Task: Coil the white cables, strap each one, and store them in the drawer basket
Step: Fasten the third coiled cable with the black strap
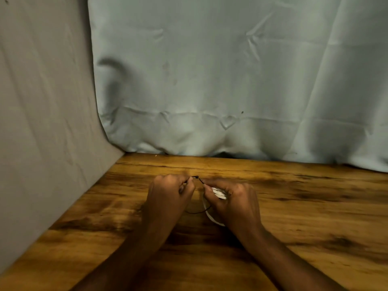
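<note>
Both my hands are together over the middle of the wooden table (294, 206). My right hand (235, 200) is closed around a coiled white cable (212, 217), whose loops show below and inside the fingers. A thin black strap (197, 178) runs between the two hands, and a loop of it hangs down near the coil. My left hand (168, 194) pinches one end of the strap, and the fingertips of my right hand pinch the other part. No drawer basket is in view.
A grey cloth (42, 122) hangs along the left edge of the table. A pale blue-green cloth (231, 80) covers the back. The table's wood is dark-stained in patches.
</note>
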`<control>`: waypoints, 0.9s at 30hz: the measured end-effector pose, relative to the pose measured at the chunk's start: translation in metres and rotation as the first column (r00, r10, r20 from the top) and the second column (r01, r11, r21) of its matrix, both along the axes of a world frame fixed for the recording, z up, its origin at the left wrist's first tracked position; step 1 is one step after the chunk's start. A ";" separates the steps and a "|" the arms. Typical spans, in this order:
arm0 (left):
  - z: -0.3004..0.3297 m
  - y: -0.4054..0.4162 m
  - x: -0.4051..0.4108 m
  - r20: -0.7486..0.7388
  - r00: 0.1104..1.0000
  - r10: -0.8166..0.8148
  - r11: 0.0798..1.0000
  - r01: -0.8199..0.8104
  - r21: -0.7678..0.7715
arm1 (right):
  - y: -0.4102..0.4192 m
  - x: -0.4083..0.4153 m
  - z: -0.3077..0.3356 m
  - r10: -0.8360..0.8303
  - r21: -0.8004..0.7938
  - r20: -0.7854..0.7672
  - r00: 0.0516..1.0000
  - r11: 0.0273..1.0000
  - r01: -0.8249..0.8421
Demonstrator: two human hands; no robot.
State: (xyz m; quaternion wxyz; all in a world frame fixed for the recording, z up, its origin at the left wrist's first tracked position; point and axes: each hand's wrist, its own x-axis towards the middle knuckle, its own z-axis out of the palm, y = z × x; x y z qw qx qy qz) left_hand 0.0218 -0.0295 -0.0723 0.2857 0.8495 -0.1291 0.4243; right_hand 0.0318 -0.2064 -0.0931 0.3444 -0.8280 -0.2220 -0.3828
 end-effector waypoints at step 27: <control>-0.006 -0.002 -0.003 -0.080 0.997 -0.014 0.996 0.021 0.088 | -0.002 0.000 0.001 -0.048 0.009 -0.047 0.998 0.999 0.049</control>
